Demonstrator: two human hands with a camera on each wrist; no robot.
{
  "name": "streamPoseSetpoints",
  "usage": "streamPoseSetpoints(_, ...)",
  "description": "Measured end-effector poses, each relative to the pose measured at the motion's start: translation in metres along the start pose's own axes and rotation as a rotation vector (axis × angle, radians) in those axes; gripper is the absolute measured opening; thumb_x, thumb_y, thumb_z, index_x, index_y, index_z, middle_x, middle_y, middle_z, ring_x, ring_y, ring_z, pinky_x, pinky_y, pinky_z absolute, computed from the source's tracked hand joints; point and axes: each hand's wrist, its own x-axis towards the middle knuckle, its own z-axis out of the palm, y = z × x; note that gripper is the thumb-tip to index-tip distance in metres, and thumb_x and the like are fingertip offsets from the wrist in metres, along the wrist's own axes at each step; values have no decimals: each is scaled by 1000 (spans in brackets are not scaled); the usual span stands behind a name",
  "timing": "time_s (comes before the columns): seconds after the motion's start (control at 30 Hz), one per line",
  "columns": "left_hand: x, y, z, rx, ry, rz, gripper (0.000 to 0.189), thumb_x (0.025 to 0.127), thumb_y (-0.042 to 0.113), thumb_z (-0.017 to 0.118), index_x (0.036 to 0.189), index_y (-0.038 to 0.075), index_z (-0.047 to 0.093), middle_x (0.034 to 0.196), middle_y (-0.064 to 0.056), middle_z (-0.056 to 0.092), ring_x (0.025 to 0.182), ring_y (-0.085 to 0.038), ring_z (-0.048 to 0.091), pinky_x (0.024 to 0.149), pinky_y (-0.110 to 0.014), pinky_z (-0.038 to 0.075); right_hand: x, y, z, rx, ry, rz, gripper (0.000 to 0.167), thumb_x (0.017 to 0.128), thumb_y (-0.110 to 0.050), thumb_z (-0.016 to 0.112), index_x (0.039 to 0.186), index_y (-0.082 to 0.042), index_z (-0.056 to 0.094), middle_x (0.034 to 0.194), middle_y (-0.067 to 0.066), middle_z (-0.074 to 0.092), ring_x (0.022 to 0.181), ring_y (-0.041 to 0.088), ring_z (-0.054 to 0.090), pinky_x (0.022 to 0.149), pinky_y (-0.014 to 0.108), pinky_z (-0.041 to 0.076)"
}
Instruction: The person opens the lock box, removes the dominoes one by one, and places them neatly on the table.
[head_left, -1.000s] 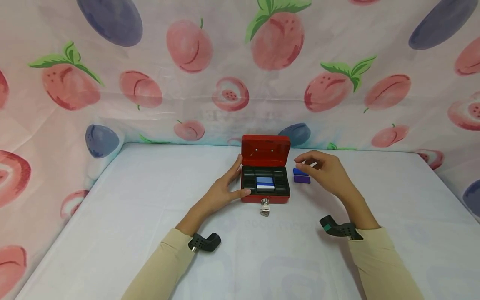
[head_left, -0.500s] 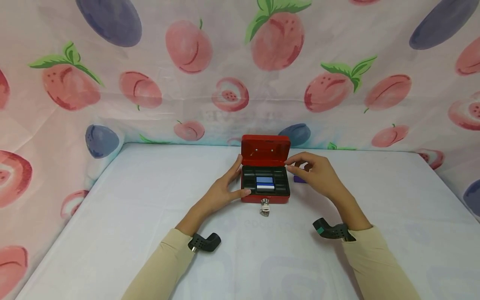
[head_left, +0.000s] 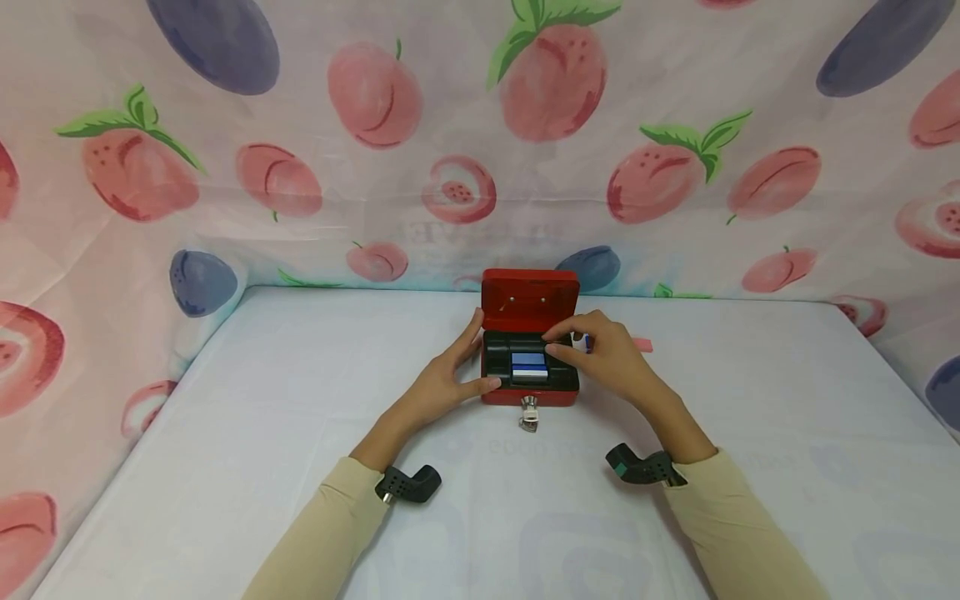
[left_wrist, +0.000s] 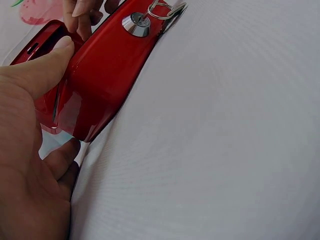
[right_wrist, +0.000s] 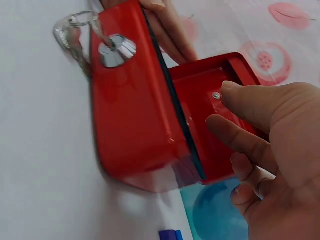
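The red box (head_left: 555,399) is set on the white counter (head_left: 480,517), its lid (head_left: 528,302) raised at the far side. Its left side is held by the left hand (head_left: 442,385), with the thumb laid on the near-left rim. The right hand (head_left: 609,354) is held over the right part of the black tray (head_left: 497,364), thumb and forefinger parted by a narrow gap; nothing can be made out between them. Whether the tray is touched cannot be told.

In the tray's middle compartment a light-blue block (head_left: 528,358), a dark-blue block (head_left: 528,367) and a white block (head_left: 530,374) are lined up from far to near. The step in hand is judged to be a reach to these blocks while the box is steadied. For the next move, the fingertips would need to be lowered and one block pinched without its neighbours being nudged.

To the right of the box, a purple block (right_wrist: 167,235) and a blue block (right_wrist: 179,235) are seen at the edge of the right wrist view; from above they are largely covered by the right hand. Beyond it a pink piece (head_left: 643,344) is partly shown. Fingers could be hindered by the raised lid and the compartment walls. Keys (head_left: 529,421) are hung from the near-side lock (left_wrist: 136,25).
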Motion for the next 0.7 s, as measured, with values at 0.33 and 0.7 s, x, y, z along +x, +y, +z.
streamPoseSetpoints(0.33, -1, 1, -1, 11, -3, 1, 95, 85, 37, 72, 150, 48, 3, 154, -5, 27, 139, -16, 29, 112, -48, 21, 4, 0, 17, -57, -34, -83, 17, 89, -19, 70, 104, -13, 73, 99, 3, 65, 94, 23, 48, 75, 41, 46)
streamPoseSetpoints(0.7, -1, -1, 0, 19, -4, 8, 95, 85, 37, 72, 150, 47, 3, 155, -5, 26, 139, -16, 28, 111, -49, 22, 3, 0, 28, -150, -49, -50, 22, 93, -21, 63, 112, -14, 72, 95, 4, 63, 93, 22, 45, 70, 35, 46)
